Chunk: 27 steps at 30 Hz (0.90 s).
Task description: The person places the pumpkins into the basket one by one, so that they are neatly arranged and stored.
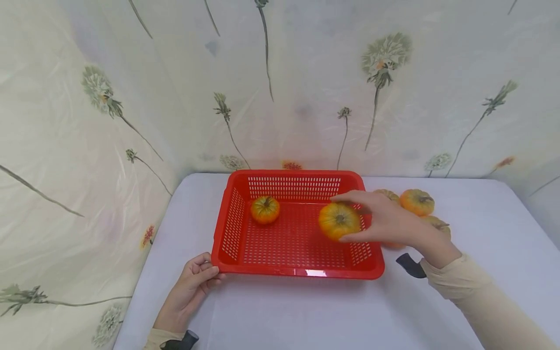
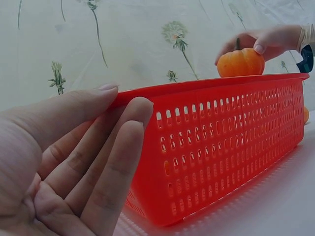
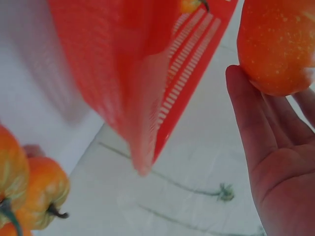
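A red plastic basket (image 1: 297, 271) with slotted walls stands on the table. One small orange-green pumpkin (image 1: 265, 210) lies inside it, toward the left. Over the basket's right part, my right hand (image 1: 389, 218) grips another small pumpkin (image 1: 339, 221) between thumb and fingers. The left wrist view shows this held pumpkin (image 2: 240, 63) above the rim, stem up. At the basket's near left corner, my left hand (image 1: 192, 287) pinches the rim, its thumb (image 2: 101, 98) on top and fingers beneath.
Several more small pumpkins (image 1: 417, 202) sit together on the white-covered table (image 1: 490, 233), right of the basket and partly behind my right arm. A flower-patterned sheet (image 1: 302, 87) hangs behind the table and along its left side.
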Tool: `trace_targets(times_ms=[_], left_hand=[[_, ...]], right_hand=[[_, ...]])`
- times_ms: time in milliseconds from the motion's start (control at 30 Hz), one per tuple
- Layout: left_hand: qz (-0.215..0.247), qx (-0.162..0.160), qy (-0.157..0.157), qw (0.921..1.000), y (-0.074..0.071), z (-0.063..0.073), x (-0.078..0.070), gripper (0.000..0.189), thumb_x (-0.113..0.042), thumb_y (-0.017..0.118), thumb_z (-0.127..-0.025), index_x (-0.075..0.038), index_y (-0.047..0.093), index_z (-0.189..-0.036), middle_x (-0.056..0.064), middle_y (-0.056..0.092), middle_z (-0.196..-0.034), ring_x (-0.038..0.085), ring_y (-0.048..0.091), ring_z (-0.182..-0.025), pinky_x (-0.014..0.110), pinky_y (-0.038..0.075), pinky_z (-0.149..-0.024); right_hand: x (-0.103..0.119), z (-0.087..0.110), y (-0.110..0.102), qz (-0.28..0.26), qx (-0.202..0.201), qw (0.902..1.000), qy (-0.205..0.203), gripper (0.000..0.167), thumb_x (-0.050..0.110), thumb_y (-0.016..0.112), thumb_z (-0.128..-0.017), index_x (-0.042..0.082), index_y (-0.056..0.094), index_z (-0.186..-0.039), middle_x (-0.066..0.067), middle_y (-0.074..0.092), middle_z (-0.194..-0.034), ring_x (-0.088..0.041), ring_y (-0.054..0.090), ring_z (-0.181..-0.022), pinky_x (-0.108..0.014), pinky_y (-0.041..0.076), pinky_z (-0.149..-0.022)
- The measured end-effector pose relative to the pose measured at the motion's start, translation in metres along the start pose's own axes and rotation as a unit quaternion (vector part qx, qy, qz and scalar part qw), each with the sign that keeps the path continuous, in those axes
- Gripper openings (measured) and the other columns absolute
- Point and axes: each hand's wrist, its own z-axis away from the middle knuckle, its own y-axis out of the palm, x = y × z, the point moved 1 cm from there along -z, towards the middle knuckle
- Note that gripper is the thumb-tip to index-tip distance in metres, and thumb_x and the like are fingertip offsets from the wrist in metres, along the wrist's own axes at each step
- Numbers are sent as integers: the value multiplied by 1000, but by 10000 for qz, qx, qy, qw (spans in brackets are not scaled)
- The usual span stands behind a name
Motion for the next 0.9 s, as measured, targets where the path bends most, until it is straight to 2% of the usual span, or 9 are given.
trace_targets(times_ms=[133, 333, 500, 633, 767, 900], left_hand=[[15, 27, 26, 10000, -1, 0, 1, 27, 8, 50, -102, -13, 66, -105, -1, 79, -97, 10, 78, -86, 21, 63, -80], [25, 84, 79, 9999, -1, 0, 1, 28, 9, 50, -101, -13, 66, -103, -1, 80, -96, 10, 78, -86, 21, 63, -79], [32, 111, 99, 9999, 0, 0, 0, 29, 10, 49, -101, -14, 65, -101, -1, 80, -95, 10, 78, -85, 20, 63, -79], [30, 126, 111, 9999, 0, 0, 0, 29, 10, 48, -101, -14, 66, -101, -1, 80, -95, 9, 78, -85, 20, 62, -79], [58, 142, 105, 9998, 0, 0, 0, 30, 10, 48, -101, -14, 66, -102, -1, 80, -96, 10, 78, -86, 20, 63, -79], [101, 185, 120, 9997, 1, 1, 0, 30, 11, 47, -101, -13, 66, -102, 0, 80, -96, 10, 78, -86, 20, 62, -80]], right_hand=[[5, -9, 4, -192, 168, 9996, -138, 78, 47, 91, -75, 34, 56, -143, 7, 59, -143, -19, 56, -127, -36, 63, -87], [13, -20, 7, -421, 343, 9985, -24, 76, 50, 91, -74, 38, 57, -141, 8, 58, -145, -20, 55, -129, -42, 62, -93], [20, -32, 13, -409, 454, 9981, -37, 74, 51, 91, -73, 39, 58, -138, 12, 59, -141, -15, 56, -127, -39, 60, -95], [26, -43, 18, -247, 483, 9982, -267, 72, 50, 90, -74, 36, 60, -138, 13, 61, -139, -13, 57, -125, -39, 59, -98], [30, -54, 25, -372, 601, 9960, -546, 70, 48, 90, -75, 33, 61, -138, 12, 63, -138, -14, 58, -125, -41, 58, -100], [35, -62, 35, -435, 792, 9938, -643, 70, 49, 90, -76, 34, 61, -137, 13, 62, -139, -13, 57, -127, -42, 56, -104]])
